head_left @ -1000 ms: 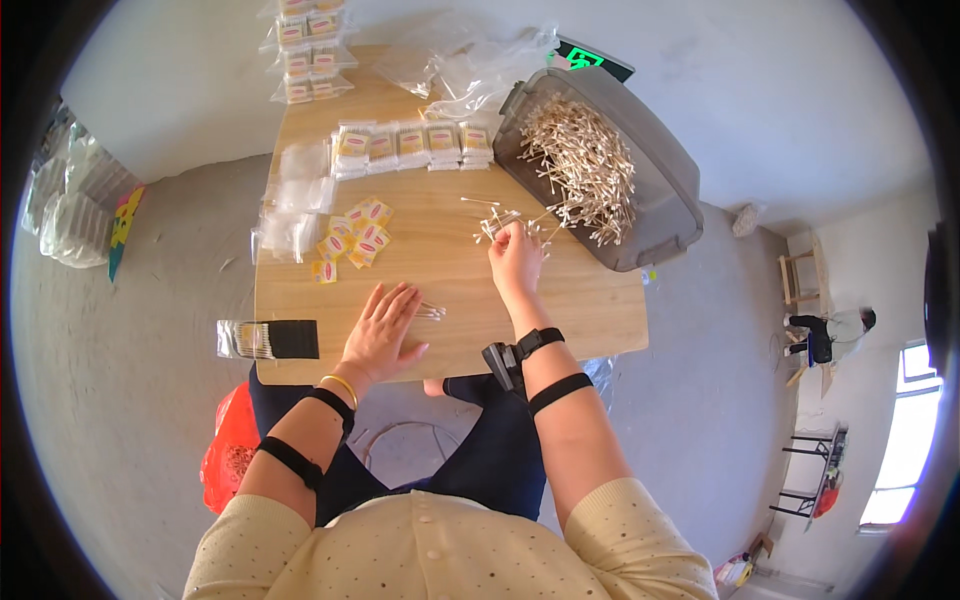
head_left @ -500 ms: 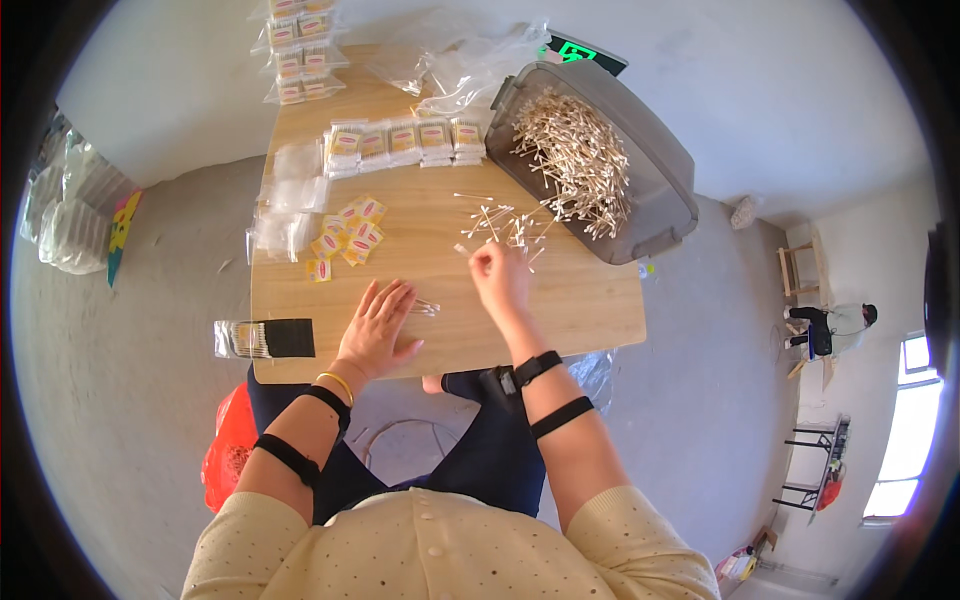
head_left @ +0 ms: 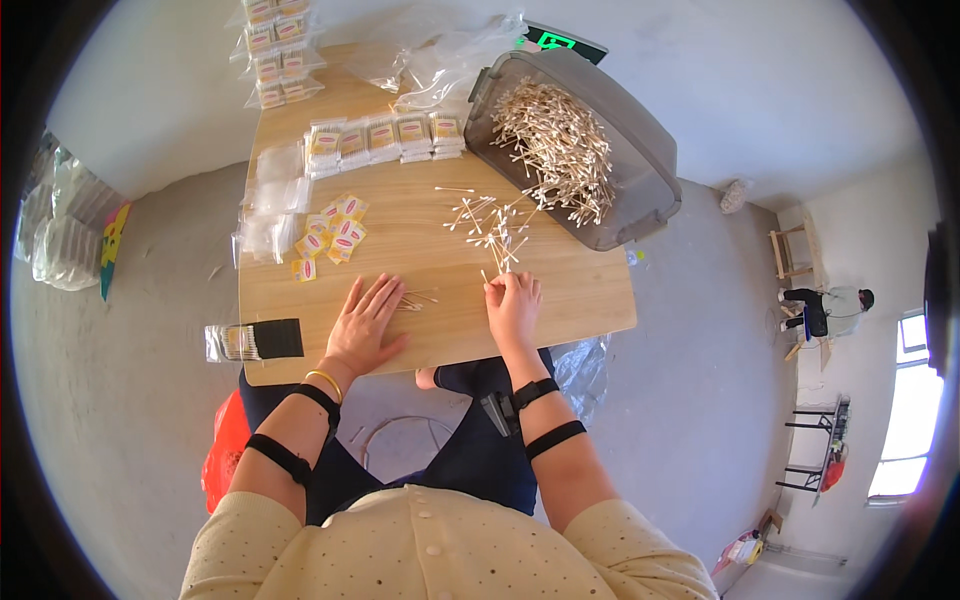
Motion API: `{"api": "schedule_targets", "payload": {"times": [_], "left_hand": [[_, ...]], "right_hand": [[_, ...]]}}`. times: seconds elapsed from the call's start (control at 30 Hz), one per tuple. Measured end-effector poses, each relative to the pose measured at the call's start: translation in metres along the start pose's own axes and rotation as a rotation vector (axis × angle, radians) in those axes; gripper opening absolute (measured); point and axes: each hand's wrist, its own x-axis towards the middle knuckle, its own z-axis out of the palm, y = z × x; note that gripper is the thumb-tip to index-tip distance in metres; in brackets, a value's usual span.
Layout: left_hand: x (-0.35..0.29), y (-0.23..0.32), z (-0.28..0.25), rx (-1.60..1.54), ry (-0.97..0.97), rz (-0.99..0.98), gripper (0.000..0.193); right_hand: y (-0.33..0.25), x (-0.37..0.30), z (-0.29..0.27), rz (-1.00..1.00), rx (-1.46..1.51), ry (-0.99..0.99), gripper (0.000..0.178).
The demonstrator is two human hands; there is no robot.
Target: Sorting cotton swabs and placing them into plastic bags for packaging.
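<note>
My left hand lies flat on the table with its fingers stretched out. A few cotton swabs stick out from beside its fingertips. My right hand is pinched at the near side of a loose scatter of cotton swabs. A swab tip shows at its fingers; the rest of that swab is hidden. Beyond the scatter, a grey plastic bin lies tilted, with a heap of cotton swabs inside. Small yellow and white cards are spread left of the scatter.
Packed swab packets stand in a row across the wooden table. Clear bags lie at its left. A black holder with a swab packet is at the near left edge. A person is far right.
My right hand has drawn back toward me and slightly right, away from the scattered swabs. My left hand stays flat beside the few swabs. The whole view has shifted a little.
</note>
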Motion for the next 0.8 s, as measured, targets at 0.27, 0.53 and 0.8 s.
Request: {"api": "schedule_targets", "payload": {"times": [0.27,0.53,0.8], "left_hand": [[-0.001,-0.001,0.002,-0.027,0.055,-0.013,0.091],[-0.004,-0.001,-0.002,-0.025,0.056,-0.005,0.089],[-0.002,-0.004,0.004,0.006,0.070,0.028,0.085]], "right_hand": [[-0.007,0.033,0.011,0.116,-0.036,0.039,0.017],[-0.034,0.011,0.017,-0.031,0.037,-0.004,0.014],[-0.083,-0.006,0.040,-0.251,0.468,-0.145,0.016]]}}
